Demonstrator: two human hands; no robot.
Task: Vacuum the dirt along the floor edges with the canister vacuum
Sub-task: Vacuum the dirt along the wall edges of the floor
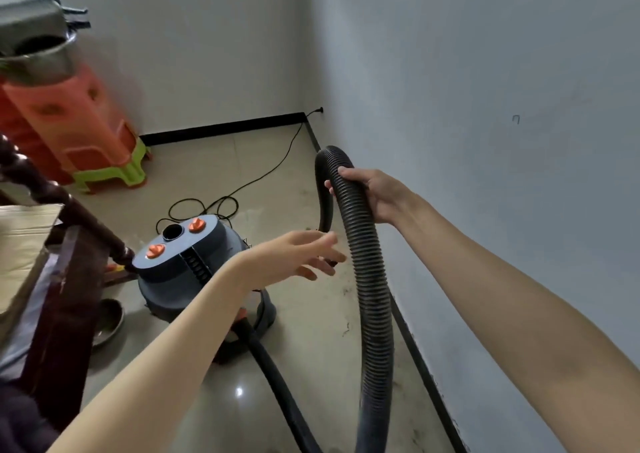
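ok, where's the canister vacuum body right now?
In the head view, the dark grey canister vacuum with orange knobs stands on the tiled floor left of centre, beside the dark wooden furniture leg, partly behind the left forearm.

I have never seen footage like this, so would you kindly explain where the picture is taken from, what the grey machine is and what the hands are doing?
The picture comes from a camera worn on the person's head, looking down at their own bare arms. The grey drum with orange knobs is a canister vacuum standing on the tiled floor. The right hand grips its ribbed black hose, which arches up beside the wall. The left hand is open, reaching toward the hose and holding nothing. A black power cord runs to the corner, and orange plastic stools stand stacked at left.
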